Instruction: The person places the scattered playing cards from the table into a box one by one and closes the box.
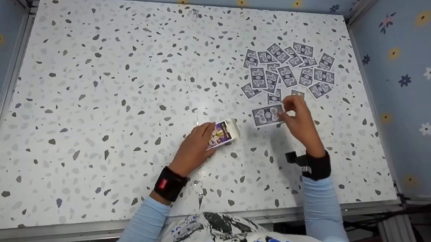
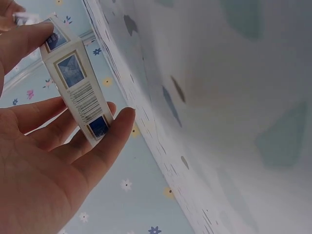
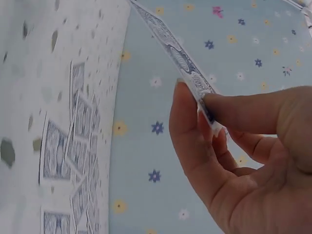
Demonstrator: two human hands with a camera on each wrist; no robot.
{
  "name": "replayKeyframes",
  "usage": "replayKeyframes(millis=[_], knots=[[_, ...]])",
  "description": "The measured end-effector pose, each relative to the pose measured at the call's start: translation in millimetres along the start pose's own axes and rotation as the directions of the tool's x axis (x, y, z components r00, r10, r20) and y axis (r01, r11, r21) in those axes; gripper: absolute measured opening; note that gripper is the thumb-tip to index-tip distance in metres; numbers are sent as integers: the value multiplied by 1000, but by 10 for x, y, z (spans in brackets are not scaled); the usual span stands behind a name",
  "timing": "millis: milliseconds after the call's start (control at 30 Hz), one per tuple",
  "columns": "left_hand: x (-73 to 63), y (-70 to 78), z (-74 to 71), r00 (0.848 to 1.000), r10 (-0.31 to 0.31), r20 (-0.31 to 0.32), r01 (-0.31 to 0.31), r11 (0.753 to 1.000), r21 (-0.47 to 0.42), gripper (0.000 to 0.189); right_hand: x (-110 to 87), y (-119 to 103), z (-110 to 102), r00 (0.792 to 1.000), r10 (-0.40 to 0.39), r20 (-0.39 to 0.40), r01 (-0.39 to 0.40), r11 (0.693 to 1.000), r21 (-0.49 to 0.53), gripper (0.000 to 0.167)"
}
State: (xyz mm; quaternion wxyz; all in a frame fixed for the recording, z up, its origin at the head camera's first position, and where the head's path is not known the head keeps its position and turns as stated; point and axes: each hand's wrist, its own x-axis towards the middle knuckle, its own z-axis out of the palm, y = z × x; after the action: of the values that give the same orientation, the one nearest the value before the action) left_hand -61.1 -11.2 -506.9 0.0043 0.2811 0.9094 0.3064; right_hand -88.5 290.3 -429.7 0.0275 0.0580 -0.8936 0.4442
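Observation:
My left hand [image 1: 195,147] grips a small playing card box [image 1: 219,134], its open flap end pointing right. In the left wrist view, a barcode shows on the end of the box [image 2: 78,87], with the thumb on one side and the fingers along the other. My right hand [image 1: 299,120] pinches a playing card [image 1: 267,115] by its right end between thumb and fingers, the patterned back up. The right wrist view shows that card [image 3: 178,56] held tilted, nearly edge-on. Beyond the right hand, several playing cards [image 1: 287,76] lie scattered and overlapping, backs up; one is partly hidden behind the fingers.
The white speckled table [image 1: 101,87] stretches left and toward the back. Blue flowered walls [image 1: 408,82] stand along its back and sides. A metal rail [image 1: 74,228] runs under the front edge, and dark cables [image 1: 418,209] hang at the lower right.

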Motion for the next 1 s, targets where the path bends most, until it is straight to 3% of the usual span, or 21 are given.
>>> replayKeyframes(millis=[133,333,533,700,1000], knots=[[9,11,-9,1000,6,-5,-6,1000,-15,69,-26,-138,230,1000,-23,19,21,993,120,25],[9,42,-22,1000,-3,-10,3,1000,-27,70,-20,-108,443,999,7,54,-15,991,133,22],[0,25,-21,999,-12,-30,11,1000,-28,69,-30,-81,504,997,26,77,-34,995,97,24],[4,9,-14,999,16,-50,-17,1000,-22,68,-15,-94,502,995,53,90,-60,996,73,29],[20,25,7,998,46,-40,-46,999,-21,67,7,-37,607,991,67,118,-85,985,152,38]])
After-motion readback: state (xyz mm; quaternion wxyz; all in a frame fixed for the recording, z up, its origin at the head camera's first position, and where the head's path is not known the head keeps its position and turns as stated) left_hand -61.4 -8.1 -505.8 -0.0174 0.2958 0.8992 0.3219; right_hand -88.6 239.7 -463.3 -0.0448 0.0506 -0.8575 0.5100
